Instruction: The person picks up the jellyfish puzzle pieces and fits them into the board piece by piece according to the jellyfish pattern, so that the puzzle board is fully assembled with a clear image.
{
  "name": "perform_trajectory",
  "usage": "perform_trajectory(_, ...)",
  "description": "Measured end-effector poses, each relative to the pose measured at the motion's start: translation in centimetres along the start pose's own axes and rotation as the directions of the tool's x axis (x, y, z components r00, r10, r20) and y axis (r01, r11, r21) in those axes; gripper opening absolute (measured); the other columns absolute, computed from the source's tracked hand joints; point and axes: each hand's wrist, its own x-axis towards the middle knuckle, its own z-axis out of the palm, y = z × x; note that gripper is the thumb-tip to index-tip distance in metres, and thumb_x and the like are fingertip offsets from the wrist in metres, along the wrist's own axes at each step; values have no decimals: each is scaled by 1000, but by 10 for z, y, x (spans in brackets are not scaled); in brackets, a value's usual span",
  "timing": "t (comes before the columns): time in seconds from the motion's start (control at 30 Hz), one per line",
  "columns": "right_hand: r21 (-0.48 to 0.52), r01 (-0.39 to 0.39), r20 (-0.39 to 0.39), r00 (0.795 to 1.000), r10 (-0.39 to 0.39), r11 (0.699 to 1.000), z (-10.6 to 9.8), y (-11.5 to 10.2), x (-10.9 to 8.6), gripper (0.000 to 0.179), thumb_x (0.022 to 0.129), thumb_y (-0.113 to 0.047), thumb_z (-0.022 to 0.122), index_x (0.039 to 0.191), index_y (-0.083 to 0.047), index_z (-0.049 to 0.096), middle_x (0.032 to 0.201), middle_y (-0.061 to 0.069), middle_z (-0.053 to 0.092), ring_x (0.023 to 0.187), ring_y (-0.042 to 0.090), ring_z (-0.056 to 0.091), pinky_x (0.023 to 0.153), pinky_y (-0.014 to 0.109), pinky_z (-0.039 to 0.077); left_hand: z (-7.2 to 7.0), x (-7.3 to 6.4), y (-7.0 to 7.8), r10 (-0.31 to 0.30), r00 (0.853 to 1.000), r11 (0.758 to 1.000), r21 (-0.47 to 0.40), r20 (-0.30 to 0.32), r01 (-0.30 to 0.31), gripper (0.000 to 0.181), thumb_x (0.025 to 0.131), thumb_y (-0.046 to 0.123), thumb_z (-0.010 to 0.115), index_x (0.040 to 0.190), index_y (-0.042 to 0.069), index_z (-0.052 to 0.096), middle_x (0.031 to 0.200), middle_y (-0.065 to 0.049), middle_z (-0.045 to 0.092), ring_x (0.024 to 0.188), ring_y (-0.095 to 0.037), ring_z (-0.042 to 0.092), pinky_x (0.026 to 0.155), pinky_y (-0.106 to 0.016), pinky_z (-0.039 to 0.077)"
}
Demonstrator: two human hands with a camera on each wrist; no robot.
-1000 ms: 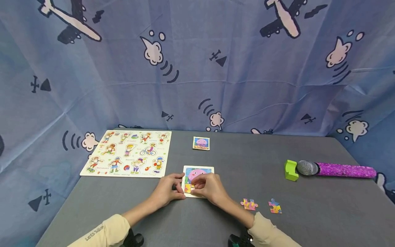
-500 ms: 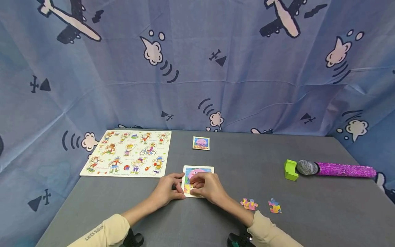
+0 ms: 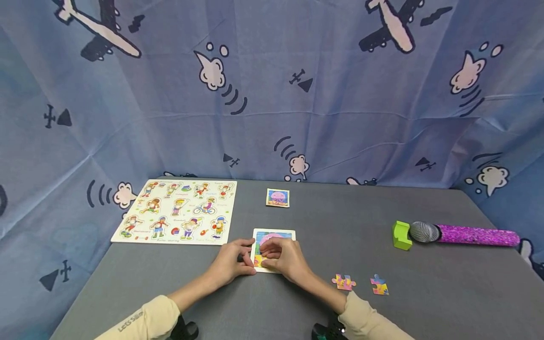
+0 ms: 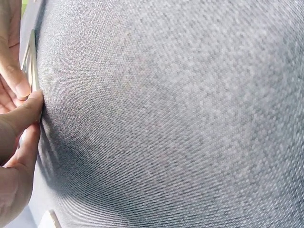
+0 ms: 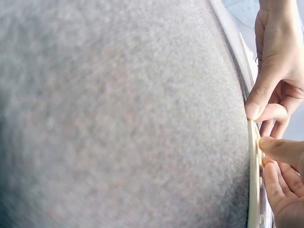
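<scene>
In the head view a small white-rimmed jigsaw board (image 3: 276, 231) with a pink sea-creature picture lies flat at the near middle of the table. My left hand (image 3: 231, 261) grips its left side, thumb at the lower left corner. My right hand (image 3: 290, 259) reaches over the board, thumb and fingertips pinching at a yellow puzzle piece (image 3: 258, 260) in the lower left of the picture; the fingers hide most of it. The right wrist view shows the left thumb (image 5: 255, 109) pressed on the board's edge. Two loose puzzle pieces, one pink (image 3: 343, 282) and one yellow-blue (image 3: 379, 285), lie right of the board.
A picture card (image 3: 278, 198) lies behind the board. At the back left is a large board with sports figures (image 3: 176, 212). On the right sit a green block (image 3: 401, 235) and a pink glittery microphone (image 3: 476, 234). A blue printed curtain (image 3: 255, 94) hangs behind the table.
My right fingers have shifted slightly on the board and cover more of the yellow piece. The left hand and the loose pieces stay where they were.
</scene>
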Motion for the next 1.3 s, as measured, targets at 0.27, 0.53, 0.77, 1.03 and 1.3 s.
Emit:
perform_trajectory(0.27, 52, -20, 0, 1000, 20, 998, -3, 0, -2, 27, 69, 13, 77, 93, 8, 67, 87, 19, 70, 80, 29, 70, 70, 24, 55, 0, 0, -2, 0, 1000, 1000, -3, -5, 0, 21, 62, 3, 86, 57, 9, 66, 118, -23, 63, 108, -34, 62, 91, -47, 46)
perform_trajectory(0.53, 149, -96, -2, 995, 97, 984, -36, 1, -20, 28, 73, 10, 76, 99, 10, 66, 93, 23, 68, 82, 29, 68, 71, 24, 55, 0, 0, 1, -28, 1000, 1000, -12, -6, 28, 23, 63, 2, 85, 57, 9, 64, 119, -23, 62, 108, -34, 61, 92, -48, 46)
perform_trajectory(0.77, 114, -115, -23, 993, 119, 987, -76, 7, -45, 32, 74, 7, 76, 103, 11, 64, 100, 25, 66, 87, 28, 66, 76, 25, 54, -1, -1, 3, -22, 1000, 1000, -15, -7, 22, 24, 62, 2, 86, 57, 9, 64, 120, -23, 62, 108, -35, 61, 92, -48, 45)
perform_trajectory(1.03, 108, -111, -40, 993, 116, 988, -111, 20, -76, 37, 75, 4, 76, 108, 12, 61, 105, 28, 63, 92, 22, 67, 80, 26, 54, -1, -2, 1, -7, 1000, 1000, -12, -6, 7, 25, 63, 4, 86, 56, 10, 63, 120, -23, 62, 111, -36, 60, 93, -49, 45)
perform_trajectory(1.3, -45, -121, -8, 993, 121, 992, -142, 33, -105, 38, 76, -8, 79, 107, 8, 64, 102, 20, 68, 89, 8, 66, 74, 24, 54, -1, -2, 3, 7, 1000, 1000, -15, -9, -7, 25, 63, 3, 85, 56, 10, 62, 120, -24, 62, 112, -37, 59, 93, -50, 44)
